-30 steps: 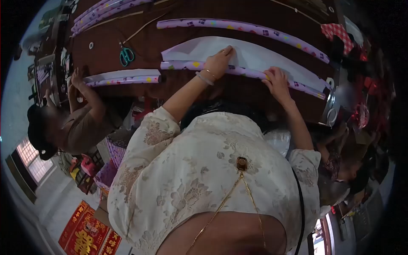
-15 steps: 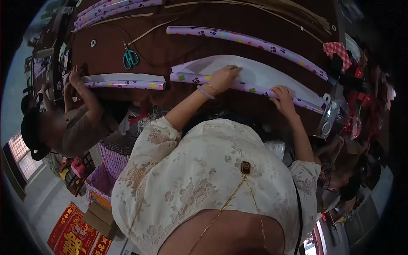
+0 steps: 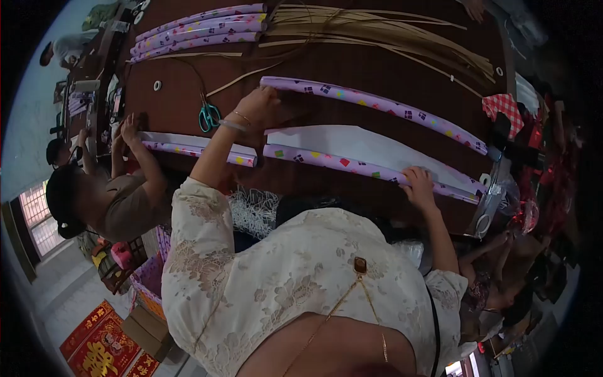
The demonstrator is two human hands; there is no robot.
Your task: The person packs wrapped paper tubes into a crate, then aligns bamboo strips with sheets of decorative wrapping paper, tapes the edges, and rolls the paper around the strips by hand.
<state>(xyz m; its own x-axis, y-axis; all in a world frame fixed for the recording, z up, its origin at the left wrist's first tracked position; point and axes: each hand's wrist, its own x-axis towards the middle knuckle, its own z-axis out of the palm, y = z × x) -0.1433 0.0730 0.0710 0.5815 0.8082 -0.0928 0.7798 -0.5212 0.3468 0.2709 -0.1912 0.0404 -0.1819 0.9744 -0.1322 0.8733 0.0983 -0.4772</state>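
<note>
My left hand point(image 3: 259, 105), bracelets at its wrist, is at the left end of the far lilac printed paper roll point(image 3: 377, 107). Its fingers are bunched together; what they hold, if anything, is hidden. My right hand point(image 3: 419, 183) curls over the nearer paper roll point(image 3: 326, 158) toward its right end, fingers on top of it. This nearer roll is partly rolled, with a white sheet point(image 3: 358, 141) still flat behind it. Teal-handled scissors point(image 3: 208, 117) lie left of my left hand, close to my forearm.
Several finished-looking rolls point(image 3: 201, 30) lie at the far left, beside a bundle of tan strips point(image 3: 377, 31). A tape ring point(image 3: 157, 85) sits on the brown table point(image 3: 182, 100). A co-worker point(image 3: 119, 195) at the left handles another roll point(image 3: 201, 151). Red checked cloth point(image 3: 502, 112) lies right.
My left hand has left the nearer roll and moved left and away from me to the far roll's end. My right hand stays on the nearer roll. The view has shifted, showing more of the far table.
</note>
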